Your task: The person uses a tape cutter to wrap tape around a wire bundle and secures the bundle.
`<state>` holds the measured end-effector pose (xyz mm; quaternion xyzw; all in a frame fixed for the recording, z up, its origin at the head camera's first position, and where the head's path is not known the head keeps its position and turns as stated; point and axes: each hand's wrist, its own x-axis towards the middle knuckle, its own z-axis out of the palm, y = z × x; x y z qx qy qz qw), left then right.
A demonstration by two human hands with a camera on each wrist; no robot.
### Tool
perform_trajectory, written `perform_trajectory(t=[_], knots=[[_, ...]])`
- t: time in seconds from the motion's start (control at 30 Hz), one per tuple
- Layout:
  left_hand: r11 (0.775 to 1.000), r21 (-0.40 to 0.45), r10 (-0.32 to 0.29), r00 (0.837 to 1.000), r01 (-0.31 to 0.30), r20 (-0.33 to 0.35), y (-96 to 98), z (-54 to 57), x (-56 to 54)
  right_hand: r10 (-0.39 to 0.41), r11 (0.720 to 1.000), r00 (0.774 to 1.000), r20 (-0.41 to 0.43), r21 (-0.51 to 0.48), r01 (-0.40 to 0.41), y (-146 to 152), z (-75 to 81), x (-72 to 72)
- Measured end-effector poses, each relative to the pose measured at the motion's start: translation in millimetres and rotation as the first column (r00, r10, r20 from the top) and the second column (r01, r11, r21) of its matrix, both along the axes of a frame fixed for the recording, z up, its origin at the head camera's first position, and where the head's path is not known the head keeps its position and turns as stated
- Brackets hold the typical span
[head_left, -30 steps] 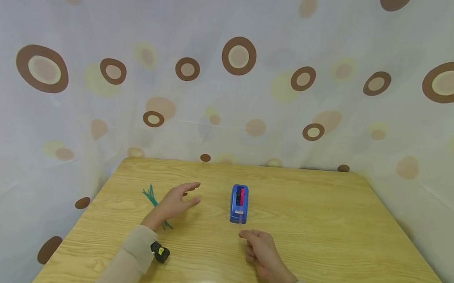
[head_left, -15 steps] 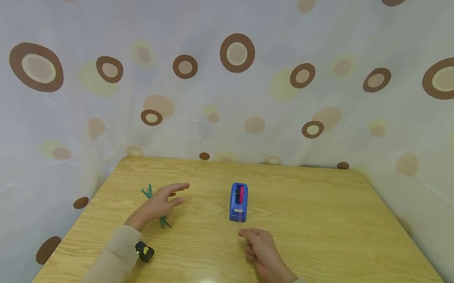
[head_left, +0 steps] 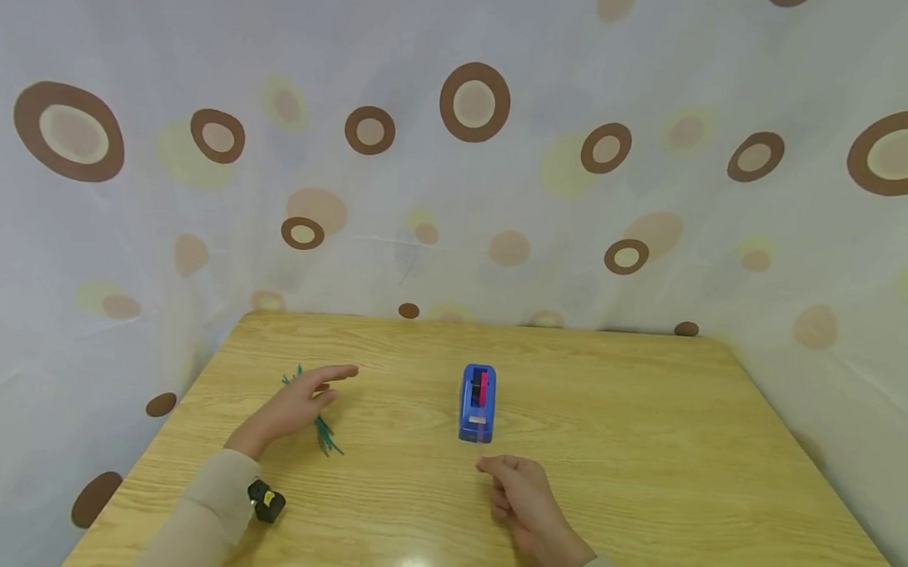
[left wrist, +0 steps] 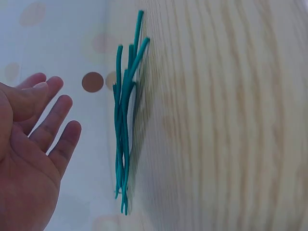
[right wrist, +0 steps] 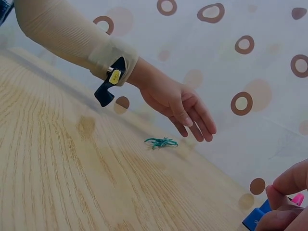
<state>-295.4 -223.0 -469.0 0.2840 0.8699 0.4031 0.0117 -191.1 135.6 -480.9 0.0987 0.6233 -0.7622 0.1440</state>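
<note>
A bundle of thin green wire-like strands (left wrist: 124,110) lies on the table at the left. Over it hovers my left hand (head_left: 288,407), fingers extended and apart from the strands; in the head view it hides their middle. The left wrist view shows that hand's palm with nothing in it. Right of centre stands a blue tape dispenser (head_left: 467,409) with a pink-red core. A faint clear strip of tape (head_left: 480,435) hangs from its front edge toward my right hand (head_left: 525,503). The right thumb and index finger pinch the tape's end, which is hard to make out.
A wooden table (head_left: 629,423) spans the work area. Behind it hangs a pale curtain (head_left: 536,186) with brown ring and dot patterns. A black wrist camera mount (head_left: 266,502) sits on the left sleeve.
My left hand has moved leftward, from right of the green strands to above them. The right hand and the tape dispenser have stayed in place, apart from a slight shift of the whole view.
</note>
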Motion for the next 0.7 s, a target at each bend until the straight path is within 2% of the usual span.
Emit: perform_trajectory(t=[0.33, 0.7], knots=[[0.999, -0.029, 0.023, 0.999, -0.024, -0.028, -20.9, 0.6, -2.1, -0.006, 1.0, 1.0, -0.01, 0.007, 0.006, 1, 3.9, -1.0], [0.998, -0.058, 0.03, 0.999, -0.031, -0.023, -36.2, -6.2, -5.9, -0.005, 1.0, 1.0, 0.014, 0.024, 0.005, 2, 2.0, -0.8]])
